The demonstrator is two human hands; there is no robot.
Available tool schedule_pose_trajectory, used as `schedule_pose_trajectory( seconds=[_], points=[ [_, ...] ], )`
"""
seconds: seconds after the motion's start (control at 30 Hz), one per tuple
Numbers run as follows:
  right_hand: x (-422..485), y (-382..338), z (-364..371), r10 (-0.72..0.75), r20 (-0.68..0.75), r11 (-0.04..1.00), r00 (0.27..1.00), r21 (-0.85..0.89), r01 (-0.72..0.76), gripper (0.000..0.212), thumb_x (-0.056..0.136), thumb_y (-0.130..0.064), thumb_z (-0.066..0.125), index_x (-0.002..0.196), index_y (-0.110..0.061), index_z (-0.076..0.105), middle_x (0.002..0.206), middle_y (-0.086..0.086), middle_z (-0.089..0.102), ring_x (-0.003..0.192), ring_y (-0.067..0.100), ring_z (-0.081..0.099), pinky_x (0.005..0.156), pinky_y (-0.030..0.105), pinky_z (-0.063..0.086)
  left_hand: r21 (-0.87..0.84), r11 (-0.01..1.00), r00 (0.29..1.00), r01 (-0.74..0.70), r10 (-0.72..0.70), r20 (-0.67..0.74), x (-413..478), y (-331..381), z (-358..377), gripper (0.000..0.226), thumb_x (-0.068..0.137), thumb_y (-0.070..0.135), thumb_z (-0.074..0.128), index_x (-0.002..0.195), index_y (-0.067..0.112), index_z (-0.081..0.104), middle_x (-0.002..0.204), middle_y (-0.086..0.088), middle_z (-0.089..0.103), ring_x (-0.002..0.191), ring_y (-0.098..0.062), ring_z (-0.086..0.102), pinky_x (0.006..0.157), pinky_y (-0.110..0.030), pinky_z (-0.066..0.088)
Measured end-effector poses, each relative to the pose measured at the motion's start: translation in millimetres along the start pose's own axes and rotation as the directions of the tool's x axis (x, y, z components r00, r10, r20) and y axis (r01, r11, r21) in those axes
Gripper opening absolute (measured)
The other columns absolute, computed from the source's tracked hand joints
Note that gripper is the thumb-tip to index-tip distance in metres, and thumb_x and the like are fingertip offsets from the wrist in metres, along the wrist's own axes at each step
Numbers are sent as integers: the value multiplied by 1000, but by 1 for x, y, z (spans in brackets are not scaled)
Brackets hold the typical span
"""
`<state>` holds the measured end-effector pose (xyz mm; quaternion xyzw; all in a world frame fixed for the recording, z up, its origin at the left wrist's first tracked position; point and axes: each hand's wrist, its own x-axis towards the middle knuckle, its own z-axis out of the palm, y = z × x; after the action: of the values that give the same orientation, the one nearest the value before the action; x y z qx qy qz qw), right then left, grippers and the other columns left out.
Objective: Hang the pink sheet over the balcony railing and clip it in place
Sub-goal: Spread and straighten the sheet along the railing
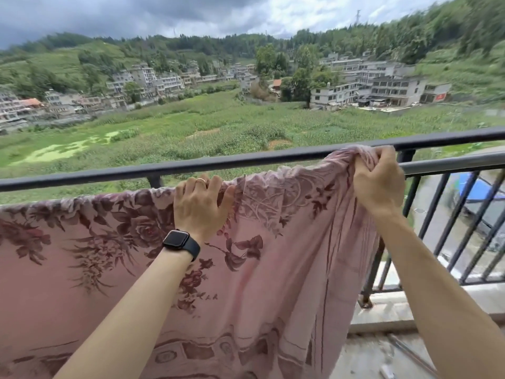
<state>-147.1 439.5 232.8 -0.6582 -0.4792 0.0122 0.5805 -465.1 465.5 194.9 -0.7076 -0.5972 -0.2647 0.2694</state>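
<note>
Pink sheet with a dark floral print hangs broad across the inside of the balcony railing, its top edge just under the dark top rail and its right end bunched up to that rail. The left hand, with a black watch on the wrist, curls its fingers over the top edge, while the right hand clenches the gathered corner at the rail. Bare black balusters stand right of the cloth, with green fields beyond.
</note>
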Motion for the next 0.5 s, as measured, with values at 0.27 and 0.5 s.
schedule_pose_trajectory(
  seconds=[0.27,0.5],
  points=[
    [-1,53,-36,98,86,995,992,-12,-97,33,99,-36,54,115,-9,43,97,6,54,84,23,46,74,28,31,-52,994,996,92,-93,-15,21,58,-16,40,94,37,30,107,18,63,96,-9,70,95,-27,60,102,-48,29],
    [0,59,-34,61,175,998,983,17,-65,42,93,-48,61,109,-16,40,81,-16,54,68,-2,53,54,19,39,-108,992,997,-72,74,19,27,130,-3,48,100,48,30,104,16,66,83,-8,71,78,-24,62,77,-36,40]
  ],
)
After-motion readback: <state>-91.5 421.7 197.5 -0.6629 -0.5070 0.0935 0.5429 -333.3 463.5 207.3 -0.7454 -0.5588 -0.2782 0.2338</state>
